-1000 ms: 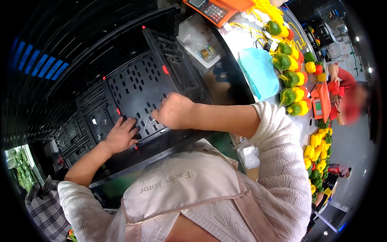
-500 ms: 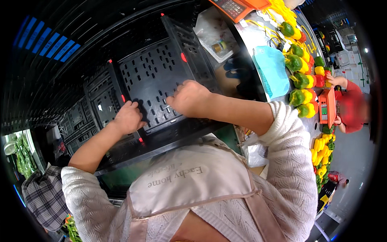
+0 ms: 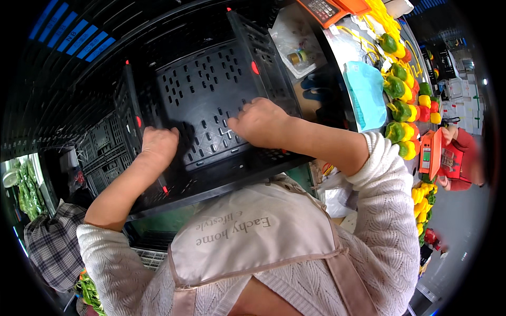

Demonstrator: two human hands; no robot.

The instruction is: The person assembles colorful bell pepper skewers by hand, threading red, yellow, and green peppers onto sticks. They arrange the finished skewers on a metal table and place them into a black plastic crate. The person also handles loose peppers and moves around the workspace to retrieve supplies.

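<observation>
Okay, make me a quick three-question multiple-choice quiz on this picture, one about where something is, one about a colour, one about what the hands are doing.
1. Where do the bell peppers lie?
A. To the person's right of the crate
B. Inside the crate
C. On the person's apron

2. What colour is the crate?
A. White
B. Black
C. Yellow

3. How are the two hands placed?
A. Both raised clear of the crate
B. Both pressed on the crate's holed floor
C. Both holding a pepper

Answers:
1 A, the peppers run along the counter at the right edge.
2 B, its holed walls and floor are black with small red clips.
3 B, the left hand and right hand both rest on the floor panel.
</observation>
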